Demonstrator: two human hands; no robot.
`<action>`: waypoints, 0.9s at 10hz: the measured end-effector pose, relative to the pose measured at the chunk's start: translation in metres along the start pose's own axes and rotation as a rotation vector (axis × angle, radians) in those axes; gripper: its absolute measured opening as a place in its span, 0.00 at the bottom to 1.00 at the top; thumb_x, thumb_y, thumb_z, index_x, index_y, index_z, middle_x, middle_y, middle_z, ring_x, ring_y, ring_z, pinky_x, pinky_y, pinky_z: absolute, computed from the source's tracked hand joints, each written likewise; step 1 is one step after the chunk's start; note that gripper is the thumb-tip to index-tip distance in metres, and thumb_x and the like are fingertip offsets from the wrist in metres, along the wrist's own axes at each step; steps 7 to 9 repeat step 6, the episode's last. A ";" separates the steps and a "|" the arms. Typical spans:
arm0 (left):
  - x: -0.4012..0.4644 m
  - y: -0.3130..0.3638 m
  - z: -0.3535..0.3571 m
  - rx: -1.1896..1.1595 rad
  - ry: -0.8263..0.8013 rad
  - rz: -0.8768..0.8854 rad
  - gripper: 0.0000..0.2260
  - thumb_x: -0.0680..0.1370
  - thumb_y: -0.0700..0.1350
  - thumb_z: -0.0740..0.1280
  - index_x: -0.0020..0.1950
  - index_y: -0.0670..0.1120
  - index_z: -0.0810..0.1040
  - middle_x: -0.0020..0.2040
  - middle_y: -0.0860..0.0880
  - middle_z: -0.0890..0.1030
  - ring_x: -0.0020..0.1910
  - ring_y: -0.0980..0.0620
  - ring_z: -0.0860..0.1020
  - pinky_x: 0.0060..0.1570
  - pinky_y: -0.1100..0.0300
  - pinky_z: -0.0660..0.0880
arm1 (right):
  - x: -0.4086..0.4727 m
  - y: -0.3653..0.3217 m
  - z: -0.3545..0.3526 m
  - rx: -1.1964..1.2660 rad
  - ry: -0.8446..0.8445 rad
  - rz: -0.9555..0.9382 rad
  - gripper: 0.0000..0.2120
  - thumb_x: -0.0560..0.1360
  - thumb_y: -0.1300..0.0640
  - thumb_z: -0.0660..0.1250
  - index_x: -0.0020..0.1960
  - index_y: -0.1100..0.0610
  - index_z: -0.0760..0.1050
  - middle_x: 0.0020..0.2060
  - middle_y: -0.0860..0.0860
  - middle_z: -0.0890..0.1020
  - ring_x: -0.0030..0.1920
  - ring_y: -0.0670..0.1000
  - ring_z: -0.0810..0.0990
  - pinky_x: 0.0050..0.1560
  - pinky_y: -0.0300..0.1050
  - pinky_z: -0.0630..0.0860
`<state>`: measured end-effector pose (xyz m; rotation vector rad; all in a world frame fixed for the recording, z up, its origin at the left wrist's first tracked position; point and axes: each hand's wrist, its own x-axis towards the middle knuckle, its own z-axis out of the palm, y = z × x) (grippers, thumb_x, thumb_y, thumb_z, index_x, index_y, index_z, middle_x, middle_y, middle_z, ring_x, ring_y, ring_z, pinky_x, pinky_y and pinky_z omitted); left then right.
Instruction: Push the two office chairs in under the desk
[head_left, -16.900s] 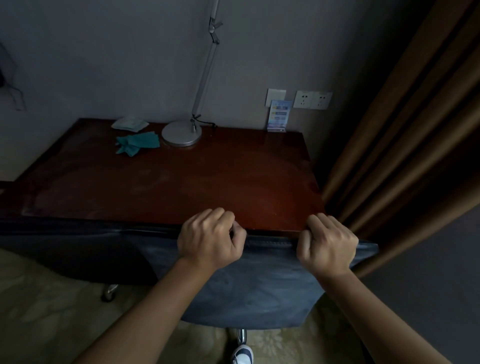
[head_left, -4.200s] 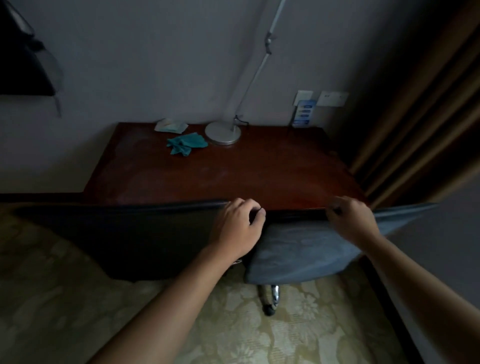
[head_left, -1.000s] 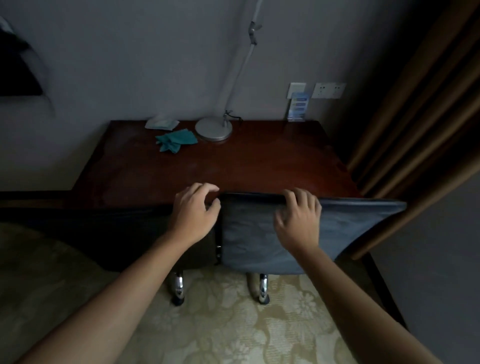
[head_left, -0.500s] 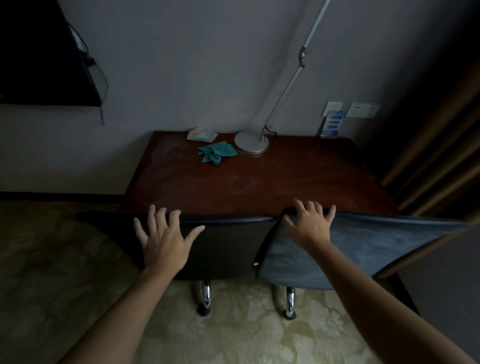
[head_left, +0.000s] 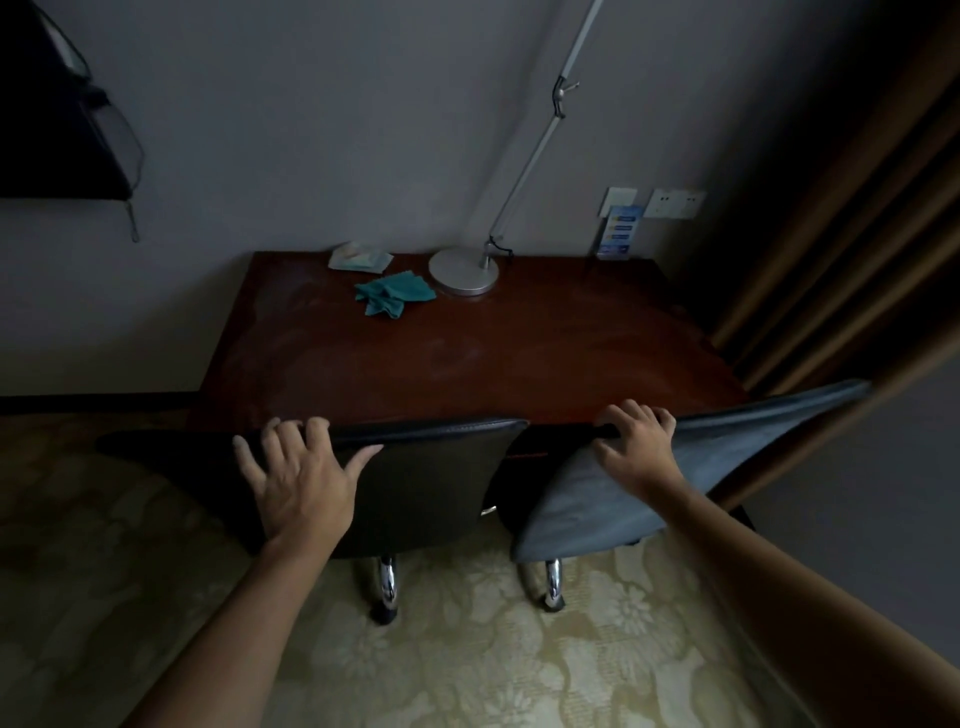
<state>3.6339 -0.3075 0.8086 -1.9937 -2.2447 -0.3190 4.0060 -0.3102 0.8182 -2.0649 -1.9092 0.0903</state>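
Head: fingers (head_left: 639, 415) hook black chair (head_left: 431, 478) left, grey chair (head_left: 727, 452) right

Left hand (head_left: 301, 483): fingers hooked over the black chair back (head_left: 441, 467), thumb splayed. Right hand (head_left: 636, 447): fingers curled over the grey chair back (head_left: 727, 452). Both forearms extend forward.

Desk (head_left: 467, 353): dark red-brown wood, polished, low sheen with dull smears.
Left chair (head_left: 431, 467) back: black, leather-like, smooth, faint gloss along the top edge.
Right chair (head_left: 727, 447) back: grey-blue, leather-like, more matt, softly creased.
Chair legs (head_left: 387, 577): chromed metal, mirror-bright.
Lamp (head_left: 464, 270) base: silvery metal, satin finish.
Rag (head_left: 395, 293): teal cloth, crumpled, matt.
Carpet (head_left: 467, 665): pale flowered pile, matt.
Curtain (head_left: 857, 234): brown cloth, heavy folds.
Wall (head_left: 311, 130): smooth, matt.
Socket (head_left: 675, 203): white plastic.
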 end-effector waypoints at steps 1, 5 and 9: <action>-0.001 0.002 -0.002 0.004 0.004 0.004 0.30 0.72 0.66 0.61 0.55 0.40 0.73 0.54 0.33 0.76 0.62 0.34 0.69 0.65 0.31 0.57 | -0.006 0.006 0.001 -0.006 0.002 -0.017 0.13 0.67 0.47 0.61 0.49 0.51 0.76 0.43 0.46 0.72 0.52 0.52 0.74 0.65 0.55 0.57; -0.042 0.058 -0.036 -0.216 -0.219 -0.081 0.29 0.79 0.54 0.61 0.77 0.50 0.55 0.79 0.44 0.52 0.77 0.43 0.49 0.71 0.44 0.60 | 0.010 -0.026 -0.017 0.269 -0.221 -0.216 0.23 0.63 0.56 0.55 0.53 0.55 0.80 0.53 0.52 0.80 0.58 0.53 0.73 0.68 0.48 0.58; -0.069 0.090 -0.046 -0.320 -0.173 -0.026 0.25 0.78 0.54 0.62 0.74 0.51 0.62 0.74 0.46 0.63 0.73 0.45 0.62 0.66 0.48 0.67 | 0.002 -0.012 -0.024 0.365 -0.150 -0.177 0.15 0.67 0.57 0.59 0.49 0.56 0.81 0.48 0.51 0.81 0.53 0.52 0.74 0.58 0.48 0.71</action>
